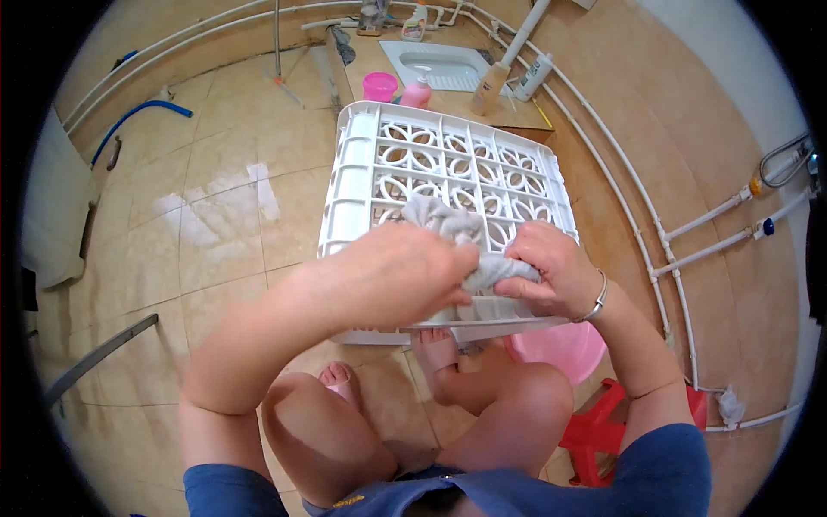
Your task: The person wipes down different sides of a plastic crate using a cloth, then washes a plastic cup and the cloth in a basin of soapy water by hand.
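Note:
A light grey cloth is bunched and twisted between my two hands. My left hand is closed around one part of it, with some motion blur along the forearm. Wrapped round the other end is my right hand, its thumb pressed along the cloth; a bracelet circles that wrist. Directly beneath both hands lies a white plastic rack with a petal-pattern lattice. My hands and the cloth cover part of its near half.
Under the rack's near right corner is a pink basin, beside a red plastic stool. Beyond the rack are a pink cup, a pink pump bottle and a squat toilet. White pipes run along the right wall.

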The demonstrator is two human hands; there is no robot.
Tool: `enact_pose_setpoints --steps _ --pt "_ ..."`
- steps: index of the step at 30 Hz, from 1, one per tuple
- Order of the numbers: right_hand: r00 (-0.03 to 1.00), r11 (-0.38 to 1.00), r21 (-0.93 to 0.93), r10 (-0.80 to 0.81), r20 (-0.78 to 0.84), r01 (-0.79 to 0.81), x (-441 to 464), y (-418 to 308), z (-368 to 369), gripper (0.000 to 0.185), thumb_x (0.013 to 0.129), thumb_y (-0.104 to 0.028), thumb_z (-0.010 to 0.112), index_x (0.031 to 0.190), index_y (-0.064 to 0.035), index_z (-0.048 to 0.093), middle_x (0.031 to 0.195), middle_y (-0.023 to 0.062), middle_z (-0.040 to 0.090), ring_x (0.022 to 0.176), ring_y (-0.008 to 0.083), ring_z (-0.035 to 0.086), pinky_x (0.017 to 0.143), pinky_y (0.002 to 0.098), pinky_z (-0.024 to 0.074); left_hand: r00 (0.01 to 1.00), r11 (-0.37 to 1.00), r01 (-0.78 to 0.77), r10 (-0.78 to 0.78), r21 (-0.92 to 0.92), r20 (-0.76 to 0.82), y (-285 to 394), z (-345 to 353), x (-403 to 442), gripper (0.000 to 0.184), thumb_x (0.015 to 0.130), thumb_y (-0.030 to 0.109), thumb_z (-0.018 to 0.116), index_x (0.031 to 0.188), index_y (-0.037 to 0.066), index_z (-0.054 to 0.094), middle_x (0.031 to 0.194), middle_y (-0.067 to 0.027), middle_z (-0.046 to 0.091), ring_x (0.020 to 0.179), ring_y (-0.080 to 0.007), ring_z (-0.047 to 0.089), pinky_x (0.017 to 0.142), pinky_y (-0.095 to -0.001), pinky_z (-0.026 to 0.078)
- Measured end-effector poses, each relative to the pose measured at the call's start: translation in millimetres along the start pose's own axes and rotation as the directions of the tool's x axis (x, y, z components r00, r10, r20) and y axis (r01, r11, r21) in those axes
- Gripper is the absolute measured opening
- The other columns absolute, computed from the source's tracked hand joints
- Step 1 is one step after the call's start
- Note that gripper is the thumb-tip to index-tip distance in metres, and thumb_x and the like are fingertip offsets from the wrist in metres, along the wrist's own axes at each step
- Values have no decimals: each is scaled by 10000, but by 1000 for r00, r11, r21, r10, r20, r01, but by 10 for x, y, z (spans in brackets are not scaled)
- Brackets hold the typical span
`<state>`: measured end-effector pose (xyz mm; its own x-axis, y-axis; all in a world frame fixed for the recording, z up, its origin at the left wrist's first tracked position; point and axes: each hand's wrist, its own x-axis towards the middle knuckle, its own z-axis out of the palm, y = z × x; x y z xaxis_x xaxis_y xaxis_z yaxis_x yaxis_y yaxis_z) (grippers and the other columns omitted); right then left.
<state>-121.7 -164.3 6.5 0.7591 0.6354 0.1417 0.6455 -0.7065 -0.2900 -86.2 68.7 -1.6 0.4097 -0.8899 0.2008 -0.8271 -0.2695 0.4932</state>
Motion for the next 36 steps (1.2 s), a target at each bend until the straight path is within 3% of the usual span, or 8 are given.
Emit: enact_pose_setpoints --steps 4,8,10,13,17,22,28,36 --pt "996 998 68 2 -84 3 -19 -8 3 237 774 -275 604 768 -41 566 737 100 526 720 287 495 657 367 393 998 999 36 -36 -10 -41 26 44 -111 243 779 232 594 798 47 437 634 -135 557 597 -348 566 516 -428 431" --pt "956 970 68 241 -168 -233 71 -35 -48 231 795 -244 592 828 -16 571 789 133 552 788 303 518 717 368 410 998 999 40 -41 -28 -57 -3 81 -91 237 787 237 585 794 52 438 632 -129 558 601 -336 573 518 -423 436" --pt "941 927 -246 216 -261 -282 66 42 52 229 787 -219 604 858 -3 569 797 141 557 784 308 531 707 355 426 997 998 56 -57 -25 -46 -8 73 -99 235 790 236 581 783 49 438 658 -135 565 602 -336 574 511 -420 441" --pt "881 887 -57 444 -163 -458 48 19 28 257 764 -207 625 917 -6 574 811 142 564 774 303 546 701 351 441 999 999 51 -51 6 -11 -11 69 -109 211 757 204 606 795 51 466 724 -126 580 682 -301 591 553 -384 457" --pt "892 891 -56 450 -36 -451 89 33 -61 240 742 -162 632 921 -9 587 823 142 562 762 292 553 700 336 451 990 996 -74 79 48 -119 -14 28 -111 216 708 161 631 840 46 505 887 -132 574 877 -281 565 704 -370 452" --pt "838 939 -70 266 -476 -337 590 418 -76 106 720 -57 604 817 -14 603 853 128 551 770 281 550 707 334 454 974 987 -52 84 154 -210 -152 136 -49 266 684 126 632 913 33 533 1139 -160 480 1070 -326 447 914 -416 339" --pt "951 960 -275 -128 -280 49 823 684 188 107 715 -36 601 822 -32 611 888 118 536 822 269 532 720 333 449 960 986 -77 114 149 -256 -183 204 -68 280 724 104 598 980 23 516 1162 -168 477 1109 -340 432 955 -415 329" --pt "964 985 -170 -48 -261 3 734 524 179 67 747 -67 591 792 -17 586 863 121 524 811 284 525 709 347 442 965 987 -57 93 148 -246 -150 181 -82 252 767 120 564 996 27 514 1177 -171 473 1130 -353 423 949 -407 347"
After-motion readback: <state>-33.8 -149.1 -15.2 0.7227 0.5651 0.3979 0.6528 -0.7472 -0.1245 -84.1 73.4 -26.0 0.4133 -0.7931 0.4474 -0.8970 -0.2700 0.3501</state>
